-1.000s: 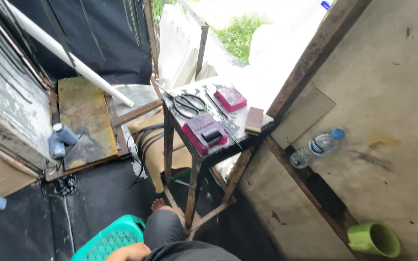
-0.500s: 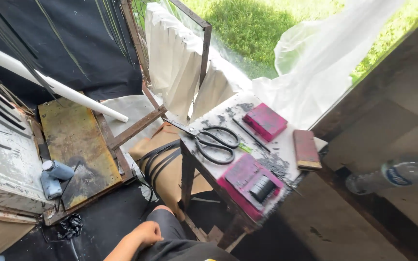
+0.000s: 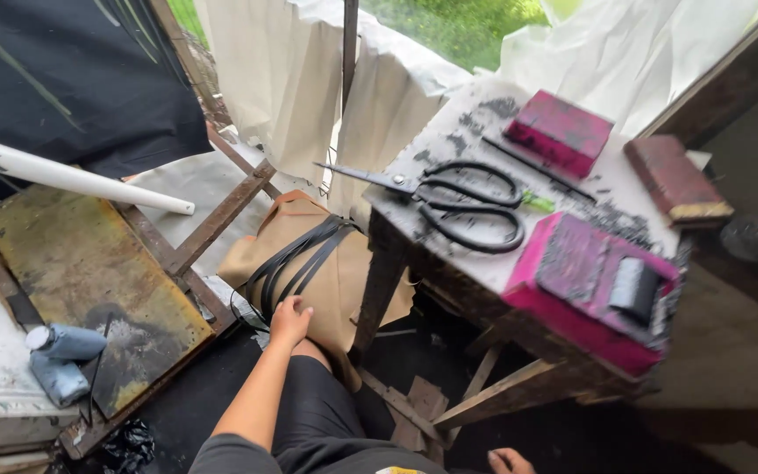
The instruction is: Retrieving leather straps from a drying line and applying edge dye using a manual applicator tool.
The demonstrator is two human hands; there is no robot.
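The left hand (image 3: pixel 289 320) reaches to a tan bundle (image 3: pixel 326 272) wrapped with black straps (image 3: pixel 296 259); its fingers (image 3: pixel 296 307) are loosely curled, touching the bundle's lower edge and gripping nothing. The right hand (image 3: pixel 509 460) shows only at the bottom edge, so I cannot tell how its fingers stand. Up and right of the left fingers, on a small table (image 3: pixel 449 254), lie one pair of black scissors (image 3: pixel 458 197), two pink blocks (image 3: pixel 559 132) and one brown block (image 3: pixel 675 180).
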